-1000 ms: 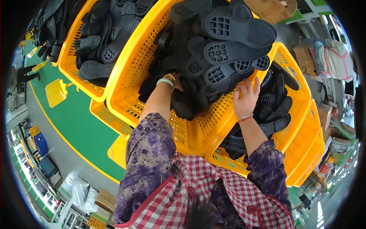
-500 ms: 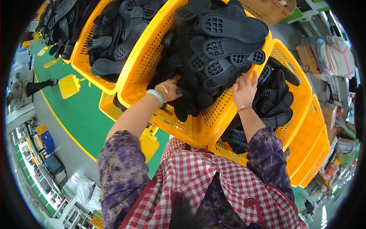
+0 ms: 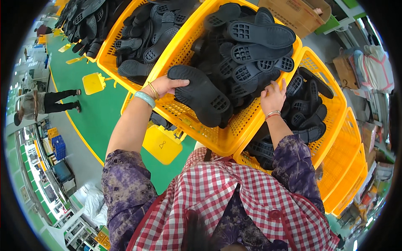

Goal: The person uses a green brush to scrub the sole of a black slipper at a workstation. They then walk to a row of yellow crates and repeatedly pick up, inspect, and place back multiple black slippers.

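My left hand point(image 3: 166, 86) grips the heel end of a black rubber shoe sole point(image 3: 201, 95), lifted over the near rim of a yellow plastic crate point(image 3: 217, 140) piled with several black soles point(image 3: 251, 46). My right hand point(image 3: 273, 97) rests on that crate's right rim with its fingers spread against the pile; whether it grips a sole is unclear. Both forearms come up from purple patterned sleeves, each wrist wearing a bracelet.
More yellow crates of black soles stand at the upper left point(image 3: 138, 37) and at the right point(image 3: 331, 108), with stacked empty crates point(image 3: 356, 167) beyond. A green floor point(image 3: 104, 113) lies on the left, where another person point(image 3: 37, 104) stands. Cardboard boxes point(image 3: 293, 12) sit behind.
My left hand has drawn out of the pile toward the crate's near left rim, now holding one black sole. My right hand stayed at the right rim.
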A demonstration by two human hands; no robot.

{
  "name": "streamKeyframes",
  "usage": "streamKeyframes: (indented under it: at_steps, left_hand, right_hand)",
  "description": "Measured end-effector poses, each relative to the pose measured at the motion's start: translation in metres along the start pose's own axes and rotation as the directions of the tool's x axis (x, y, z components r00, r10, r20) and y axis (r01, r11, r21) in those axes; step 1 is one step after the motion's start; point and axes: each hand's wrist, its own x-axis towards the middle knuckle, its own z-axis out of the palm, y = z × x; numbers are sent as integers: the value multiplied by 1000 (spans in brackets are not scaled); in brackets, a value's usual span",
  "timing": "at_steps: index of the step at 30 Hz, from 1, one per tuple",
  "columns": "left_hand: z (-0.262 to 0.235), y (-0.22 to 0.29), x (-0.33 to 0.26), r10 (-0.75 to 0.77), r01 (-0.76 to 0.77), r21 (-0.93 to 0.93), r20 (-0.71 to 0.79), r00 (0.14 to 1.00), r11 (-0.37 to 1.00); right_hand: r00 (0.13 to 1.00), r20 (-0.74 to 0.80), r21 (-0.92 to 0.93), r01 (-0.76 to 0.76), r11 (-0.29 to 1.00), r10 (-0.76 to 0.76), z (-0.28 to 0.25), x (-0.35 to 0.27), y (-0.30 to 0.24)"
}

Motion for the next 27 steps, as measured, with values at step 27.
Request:
streamKeyframes:
  at_steps: [27]
  left_hand:
    - [173,81,24,904,-469,865,333,267,-180]
  right_hand:
    - [999,-44,93,-14,996,18,-3,1,4]
